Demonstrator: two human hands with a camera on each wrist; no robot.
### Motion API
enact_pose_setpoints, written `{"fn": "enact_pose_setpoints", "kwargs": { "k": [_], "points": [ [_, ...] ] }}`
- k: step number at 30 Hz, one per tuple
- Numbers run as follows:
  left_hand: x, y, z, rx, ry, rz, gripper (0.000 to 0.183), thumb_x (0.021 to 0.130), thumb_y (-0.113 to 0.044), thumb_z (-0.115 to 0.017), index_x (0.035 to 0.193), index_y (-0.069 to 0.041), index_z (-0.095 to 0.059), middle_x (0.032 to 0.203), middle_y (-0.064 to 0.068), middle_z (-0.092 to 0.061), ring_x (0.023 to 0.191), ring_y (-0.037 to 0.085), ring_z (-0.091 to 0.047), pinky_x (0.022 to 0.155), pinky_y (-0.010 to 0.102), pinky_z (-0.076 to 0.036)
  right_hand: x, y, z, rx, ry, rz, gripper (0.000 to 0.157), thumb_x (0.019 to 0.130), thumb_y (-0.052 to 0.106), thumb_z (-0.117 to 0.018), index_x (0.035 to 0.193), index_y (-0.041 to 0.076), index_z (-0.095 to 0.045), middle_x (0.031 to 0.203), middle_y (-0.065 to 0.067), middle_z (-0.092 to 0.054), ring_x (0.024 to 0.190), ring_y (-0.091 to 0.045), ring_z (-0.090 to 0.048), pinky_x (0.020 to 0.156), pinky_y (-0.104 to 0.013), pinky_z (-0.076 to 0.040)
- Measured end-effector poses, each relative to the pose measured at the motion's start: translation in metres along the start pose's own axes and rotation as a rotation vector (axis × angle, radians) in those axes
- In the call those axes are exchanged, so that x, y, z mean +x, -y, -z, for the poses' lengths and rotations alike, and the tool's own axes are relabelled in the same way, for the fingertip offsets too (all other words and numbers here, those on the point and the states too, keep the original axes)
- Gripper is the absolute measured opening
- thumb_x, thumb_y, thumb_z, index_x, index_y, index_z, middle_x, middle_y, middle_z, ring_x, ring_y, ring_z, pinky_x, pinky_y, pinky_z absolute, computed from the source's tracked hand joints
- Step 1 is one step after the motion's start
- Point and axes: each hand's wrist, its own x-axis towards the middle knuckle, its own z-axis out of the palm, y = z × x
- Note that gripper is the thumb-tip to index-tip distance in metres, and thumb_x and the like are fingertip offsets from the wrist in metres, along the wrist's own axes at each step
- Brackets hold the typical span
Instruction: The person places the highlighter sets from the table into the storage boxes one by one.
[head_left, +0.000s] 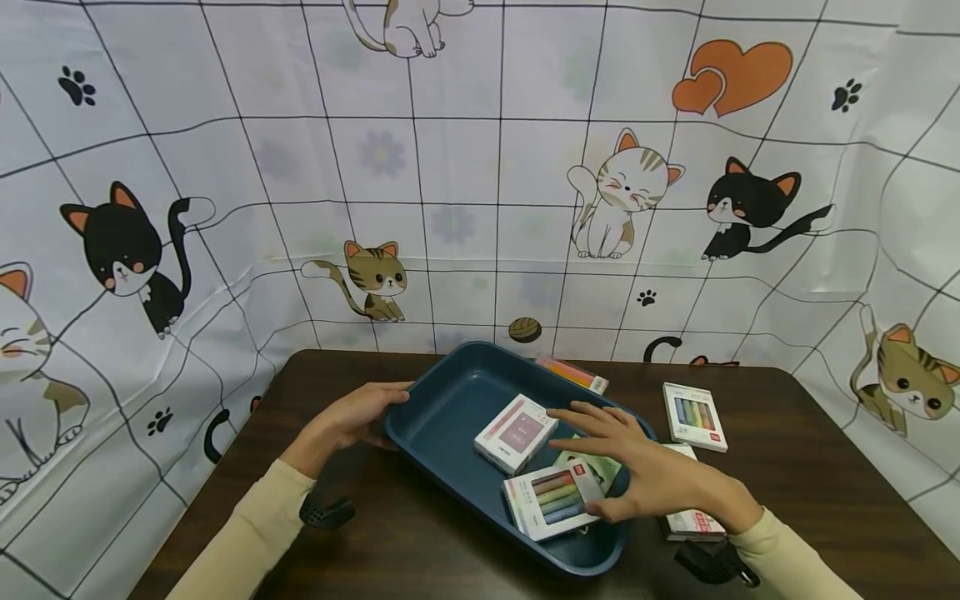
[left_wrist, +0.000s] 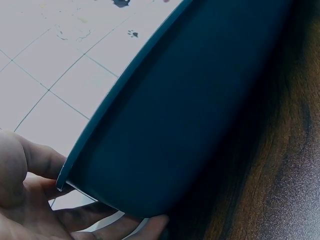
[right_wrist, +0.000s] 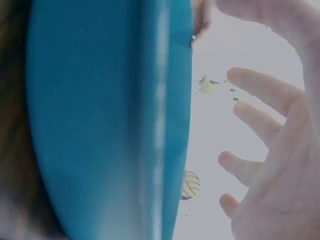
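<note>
A dark blue plastic tray (head_left: 442,417) with a raised rim stands at an angle on the table, filling the left wrist view too. My left hand (head_left: 367,414) grips its left end, the thumb at the rim and the fingers (left_wrist: 87,215) against the outer wall. Inside lie a white box with a mauve label (head_left: 517,432), a white windowed box of coloured sticks (head_left: 551,500) and a partly covered green packet (head_left: 600,467). My right hand (head_left: 630,458) is spread over the tray's right end, fingers apart, overlapping the windowed box; in the right wrist view nothing sits in the palm.
On the dark wooden table (head_left: 795,500), another windowed box of coloured sticks (head_left: 695,417) lies at the right. Further white boxes (head_left: 693,523) are partly hidden by the right forearm. An orange-and-pink pack (head_left: 573,375) lies behind the tray. A cat-print cloth (head_left: 457,167) hangs behind.
</note>
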Motion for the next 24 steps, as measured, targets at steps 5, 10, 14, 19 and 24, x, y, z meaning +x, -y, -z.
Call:
{"fn": "enact_pose_setpoints", "kwargs": {
  "k": [5,10,14,19,24],
  "points": [
    [0.0,0.001,0.0,0.005,-0.004,0.004,0.051,0.11,-0.022,-0.046,0.159,-0.012,-0.038,0.154,0.025,-0.036,0.124,0.043,-0.051,0.078,0.057,-0.056,-0.002,0.0,0.008,-0.024,-0.013,-0.038,0.079,0.087,0.036,-0.078,0.157,0.03,-0.043,0.165,-0.003,-0.028,0.152,-0.035,-0.012,0.109,-0.071,-0.003],
    [0.0,0.003,0.001,0.01,-0.007,0.001,0.051,0.11,-0.022,-0.045,0.159,-0.012,-0.037,0.154,0.025,-0.036,0.124,0.042,-0.051,0.078,0.056,-0.056,-0.008,-0.004,0.008,-0.025,-0.018,-0.063,0.08,0.089,0.041,-0.076,0.158,0.029,-0.04,0.166,-0.004,-0.026,0.153,-0.034,-0.008,0.114,-0.064,0.003],
    [-0.001,0.003,0.002,0.011,-0.011,-0.001,0.051,0.11,-0.021,-0.045,0.159,-0.011,-0.036,0.154,0.026,-0.035,0.126,0.042,-0.05,0.078,0.057,-0.056,-0.012,-0.008,0.009,-0.038,-0.029,-0.061,0.078,0.09,0.04,-0.076,0.158,0.025,-0.041,0.166,-0.006,-0.025,0.153,-0.035,-0.004,0.116,-0.057,0.008],
    [0.0,0.003,0.002,0.003,-0.008,-0.006,0.052,0.11,-0.021,-0.046,0.159,-0.011,-0.036,0.155,0.025,-0.034,0.127,0.043,-0.049,0.079,0.058,-0.056,-0.017,-0.01,0.011,-0.041,-0.04,-0.098,0.08,0.088,0.039,-0.078,0.158,0.027,-0.041,0.166,-0.003,-0.026,0.153,-0.034,-0.002,0.117,-0.053,0.01],
    [0.001,0.003,0.0,0.011,-0.002,-0.004,0.053,0.109,-0.022,-0.047,0.16,-0.011,-0.036,0.156,0.025,-0.034,0.127,0.044,-0.048,0.079,0.058,-0.056,-0.023,-0.013,0.014,-0.046,-0.056,-0.114,0.083,0.088,0.041,-0.078,0.159,0.026,-0.038,0.166,-0.004,-0.025,0.154,-0.032,-0.001,0.118,-0.052,0.009]
  ]
}}
